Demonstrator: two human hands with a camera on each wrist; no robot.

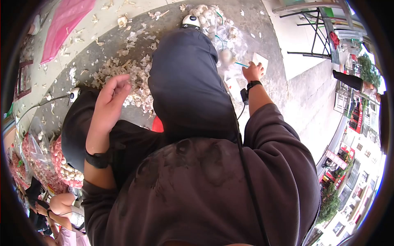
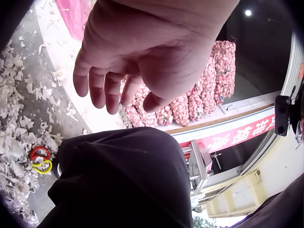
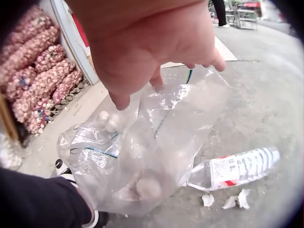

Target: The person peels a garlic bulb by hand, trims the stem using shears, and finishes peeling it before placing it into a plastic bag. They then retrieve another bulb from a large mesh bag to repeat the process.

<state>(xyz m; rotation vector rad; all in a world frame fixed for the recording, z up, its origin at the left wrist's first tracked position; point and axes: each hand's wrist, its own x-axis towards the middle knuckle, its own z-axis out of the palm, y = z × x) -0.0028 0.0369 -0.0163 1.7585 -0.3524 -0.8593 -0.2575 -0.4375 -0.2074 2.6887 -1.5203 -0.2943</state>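
My right hand (image 1: 253,72) reaches over a clear zip bag (image 3: 164,123) with its thumb and fingers spread. Its fingertips are right at the bag's upper edge, near the blue-green zip strip (image 3: 190,76). Whole garlic bulbs (image 3: 148,186) show through the plastic, and more garlic (image 1: 205,17) lies bagged beside my shoe. My left hand (image 1: 111,100) hovers beside my bent knee, palm turned inward, its fingers loosely bent around nothing. Below it on the ground is a heap of garlic skins (image 1: 137,88).
A plastic water bottle (image 3: 237,168) lies next to the bag, with a few skin scraps (image 3: 230,202) near it. Red and yellow rings (image 2: 40,161) sit by my other foot. Net sacks of garlic (image 2: 209,85) are stacked along the shopfront. A pink sheet (image 1: 65,26) lies at upper left.
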